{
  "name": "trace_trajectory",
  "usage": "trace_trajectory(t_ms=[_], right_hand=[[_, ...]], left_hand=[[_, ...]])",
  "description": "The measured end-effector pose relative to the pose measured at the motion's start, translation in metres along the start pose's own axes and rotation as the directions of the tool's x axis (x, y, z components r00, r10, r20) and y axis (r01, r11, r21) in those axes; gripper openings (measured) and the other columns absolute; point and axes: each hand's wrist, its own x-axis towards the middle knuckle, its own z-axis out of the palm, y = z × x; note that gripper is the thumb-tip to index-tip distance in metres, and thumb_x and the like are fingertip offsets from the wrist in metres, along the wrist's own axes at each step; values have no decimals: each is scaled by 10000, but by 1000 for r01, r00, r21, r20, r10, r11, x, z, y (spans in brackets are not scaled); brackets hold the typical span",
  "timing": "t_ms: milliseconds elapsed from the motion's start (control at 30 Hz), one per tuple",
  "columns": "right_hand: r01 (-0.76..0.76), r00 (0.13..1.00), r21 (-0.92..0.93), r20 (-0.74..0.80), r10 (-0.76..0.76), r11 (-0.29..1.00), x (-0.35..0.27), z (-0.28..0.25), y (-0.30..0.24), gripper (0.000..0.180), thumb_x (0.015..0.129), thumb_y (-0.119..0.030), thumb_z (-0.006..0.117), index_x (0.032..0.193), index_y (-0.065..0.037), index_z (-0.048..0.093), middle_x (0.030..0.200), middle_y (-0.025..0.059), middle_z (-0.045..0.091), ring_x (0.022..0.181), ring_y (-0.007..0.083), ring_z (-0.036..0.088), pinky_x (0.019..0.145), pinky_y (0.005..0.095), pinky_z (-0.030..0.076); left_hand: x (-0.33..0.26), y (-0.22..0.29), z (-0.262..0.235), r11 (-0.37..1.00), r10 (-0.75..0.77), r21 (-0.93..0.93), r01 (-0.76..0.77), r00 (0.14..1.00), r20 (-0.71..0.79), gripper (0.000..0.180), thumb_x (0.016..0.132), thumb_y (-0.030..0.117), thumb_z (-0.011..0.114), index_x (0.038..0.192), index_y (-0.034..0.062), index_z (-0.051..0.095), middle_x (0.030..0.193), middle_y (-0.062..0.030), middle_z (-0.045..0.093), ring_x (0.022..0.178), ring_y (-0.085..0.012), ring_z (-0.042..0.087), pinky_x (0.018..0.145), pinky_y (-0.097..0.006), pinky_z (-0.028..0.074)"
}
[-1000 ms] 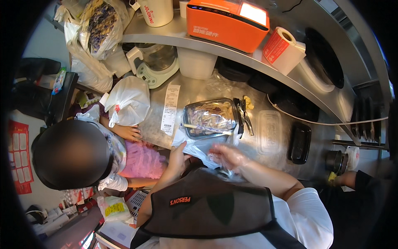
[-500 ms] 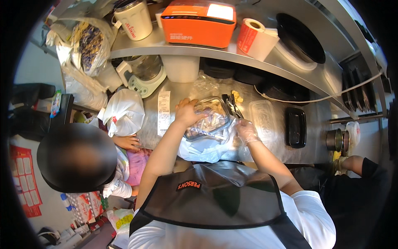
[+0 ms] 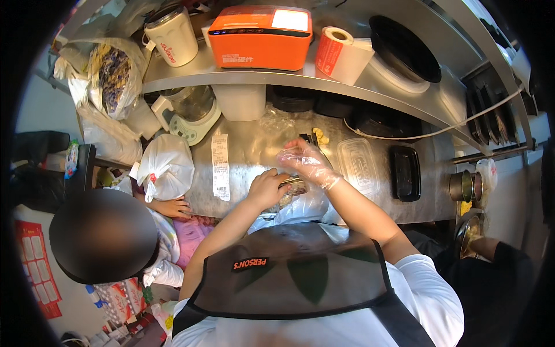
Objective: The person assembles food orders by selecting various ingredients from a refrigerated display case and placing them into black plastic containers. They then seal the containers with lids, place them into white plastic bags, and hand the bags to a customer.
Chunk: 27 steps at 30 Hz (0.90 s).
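- Food container [image 3: 295, 185], clear-walled with brownish contents, lies near the close edge of the steel counter [image 3: 243, 147], just beyond the dark apron [image 3: 289, 283] and partly hidden by the hands.
- Left hand [image 3: 267, 189], bare, is the nearer one: its bent fingers grasp the container's left side, so the container lies directly to their right.
- Right hand [image 3: 304, 160], in a clear glove, is at the container's far side, its fingers loosely bent; whether they touch the rim or grasp anything, I cannot tell. From them the container lies toward the near side.
- Long axis of the container: too much is covered to tell.
- Pale plastic bag [image 3: 309, 206] spreads on the container's near, right side.
- Receipt [image 3: 221, 168] lies left of both hands; a clear flat lid [image 3: 359, 163] lies to their right.
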Motion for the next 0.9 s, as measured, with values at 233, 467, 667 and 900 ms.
trace_trajectory(t_ms=[233, 467, 667, 900], right_hand=[[-85, 938, -961, 12, 346, 265, -15, -29, -23, 666, 703, -619, 636, 883, 20, 683, 919, 229, 662, 890, 335, 645, 779, 406, 502], [-69, 995, -888, -30, 94, 454, 4, -8, 21, 425, 827, -395, 607, 858, 23, 677, 859, 204, 669, 836, 316, 650, 727, 393, 488], [-304, 937, 201, 237, 255, 931, -6, 40, -18, 65, 905, -92, 566, 871, -37, 576, 731, 28, 559, 649, 122, 533, 595, 240, 430], [-329, 901, 377, 399, 169, 866, -62, -12, -53, 243, 854, -40, 628, 1050, -82, 491, 809, -22, 520, 612, 61, 441, 519, 191, 314]], left_hand=[[-11, -9, 27, 997, 3, 76, 5, 994, -111, 274, 831, 323, 594, 1001, 115, 642, 876, -109, 625, 878, -297, 597, 773, -434, 448], [-21, 1, 16, 1000, -28, -9, 28, 994, -101, 252, 833, 308, 584, 967, 98, 623, 832, -128, 640, 819, -318, 617, 719, -443, 481], [-21, -4, 14, 986, -167, -12, 167, 986, -15, 284, 832, 323, 591, 974, 79, 617, 871, -153, 649, 852, -338, 620, 752, -445, 488], [-44, -40, 20, 988, -142, -84, 127, 968, -208, 487, 778, 387, 668, 1148, 79, 597, 1037, -163, 624, 1018, -345, 562, 846, -433, 452]])
